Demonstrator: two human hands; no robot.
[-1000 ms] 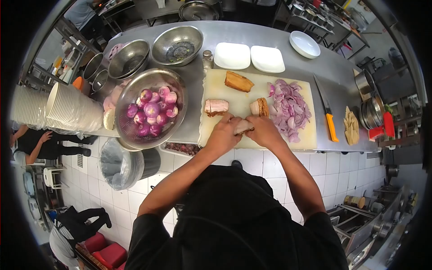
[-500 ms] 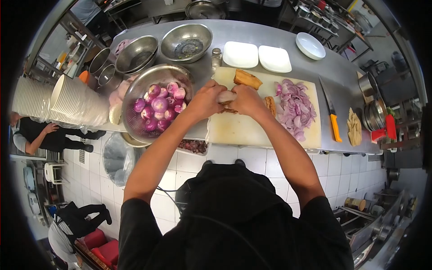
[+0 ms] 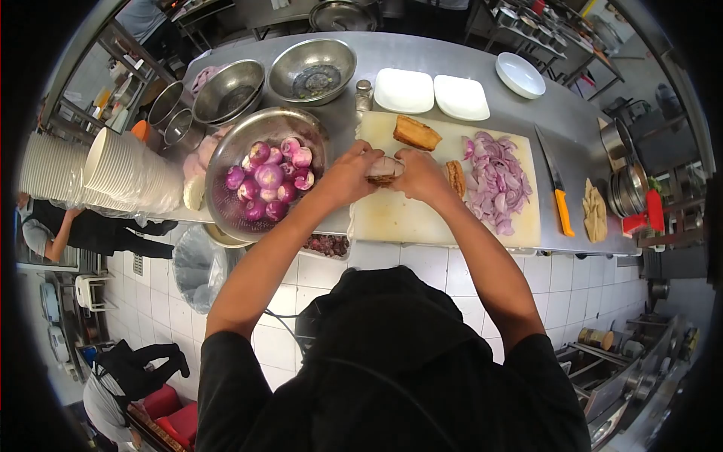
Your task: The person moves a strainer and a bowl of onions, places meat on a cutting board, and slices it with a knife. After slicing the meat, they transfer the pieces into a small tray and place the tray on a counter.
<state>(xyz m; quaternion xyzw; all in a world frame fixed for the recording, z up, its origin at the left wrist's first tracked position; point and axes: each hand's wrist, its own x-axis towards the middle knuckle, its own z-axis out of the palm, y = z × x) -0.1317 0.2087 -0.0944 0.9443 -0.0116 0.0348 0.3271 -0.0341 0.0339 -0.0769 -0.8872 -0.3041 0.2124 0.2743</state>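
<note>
My left hand (image 3: 349, 174) and my right hand (image 3: 417, 178) grip a piece of pork belly (image 3: 385, 168) from either side, fingers closed on it. Its pale cut face points up, and a brown crust shows along the near edge. They hold it over the left part of a white cutting board (image 3: 403, 221). Beyond my right hand lies a golden-brown chunk of pork (image 3: 416, 133); a smaller browned chunk (image 3: 456, 178) sits beside that hand, partly hidden. Sliced red onion (image 3: 498, 183) is heaped on the board's right side.
Left of the board, a steel colander (image 3: 218, 162) holds peeled red onions (image 3: 269, 177). A knife with an orange handle (image 3: 562, 213) and a crumpled tan cloth (image 3: 594, 214) lie to the right. White dishes (image 3: 404, 91) and steel bowls (image 3: 312, 71) stand behind. Other people are at the left.
The pork piece has turned in my hands, so more of its pale face and brown edge shows. Both hands have shifted slightly. A person at the left has moved an arm.
</note>
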